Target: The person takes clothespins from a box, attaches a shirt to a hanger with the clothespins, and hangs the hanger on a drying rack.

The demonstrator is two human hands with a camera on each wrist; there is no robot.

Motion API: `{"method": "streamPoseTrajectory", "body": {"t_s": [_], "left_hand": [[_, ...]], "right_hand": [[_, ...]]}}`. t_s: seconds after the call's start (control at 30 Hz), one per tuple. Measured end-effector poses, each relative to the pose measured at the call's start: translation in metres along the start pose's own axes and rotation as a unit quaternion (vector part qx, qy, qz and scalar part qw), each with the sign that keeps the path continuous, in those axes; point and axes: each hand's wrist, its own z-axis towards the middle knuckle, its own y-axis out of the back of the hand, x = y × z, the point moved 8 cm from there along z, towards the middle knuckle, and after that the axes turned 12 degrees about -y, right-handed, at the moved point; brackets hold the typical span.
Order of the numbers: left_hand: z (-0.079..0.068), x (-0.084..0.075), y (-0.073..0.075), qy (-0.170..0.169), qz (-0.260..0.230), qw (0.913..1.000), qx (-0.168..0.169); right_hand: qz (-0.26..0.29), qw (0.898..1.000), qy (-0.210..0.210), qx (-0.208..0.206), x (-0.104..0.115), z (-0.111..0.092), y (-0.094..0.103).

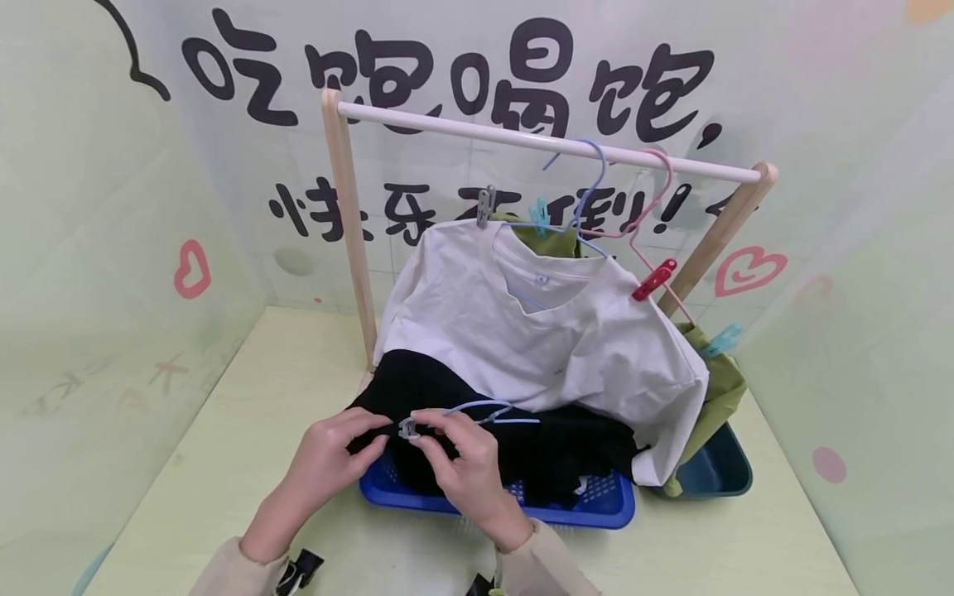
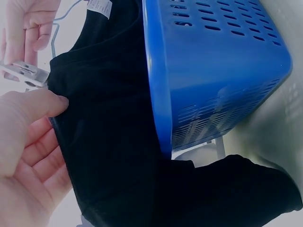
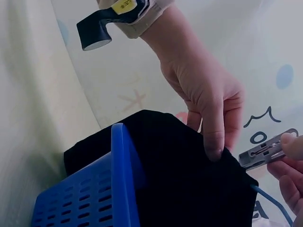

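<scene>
A black garment (image 1: 428, 381) with a white neck label lies over the blue basket (image 1: 622, 517). My left hand (image 1: 331, 455) pinches its shoulder edge between thumb and fingers. In my right hand (image 1: 469, 468), thumb and fingers grip a grey clothespin (image 3: 265, 151), whose tip meets the black fabric beside the left fingertips. Whether the clothespin bites the cloth, I cannot tell. A light-blue hanger (image 1: 516, 420) runs from the neckline, its lower part hidden by the garment; in the right wrist view the hanger (image 3: 272, 198) comes out near the clothespin.
Behind the basket stands a wooden rack with a white rail (image 1: 477, 130). From it hang a white shirt (image 1: 492, 323) on a blue hanger, with grey (image 1: 486, 207) and red clothespins (image 1: 654, 280), and a green garment (image 1: 723, 389) on a pink hanger. A dark bin (image 1: 719, 472) sits at right.
</scene>
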Motion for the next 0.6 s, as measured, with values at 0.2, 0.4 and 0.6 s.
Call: {"method": "streamPoseTrajectory", "body": {"t_s": [0.2,0.4,0.6], "left_hand": [[0.001,-0.001,0.001,-0.013,-0.005,0.9999,-0.004],[0.002,-0.002,0.0,-0.02,-0.014,0.9997,-0.001],[0.0,0.0,-0.002,-0.009,-0.007,0.9999,0.007]], "right_hand": [[-0.027,0.999,0.043,0.007,0.006,0.002,-0.006],[-0.036,0.997,0.062,0.026,0.006,0.002,-0.011],[-0.061,0.995,0.042,0.066,0.002,0.0,-0.015]]}}
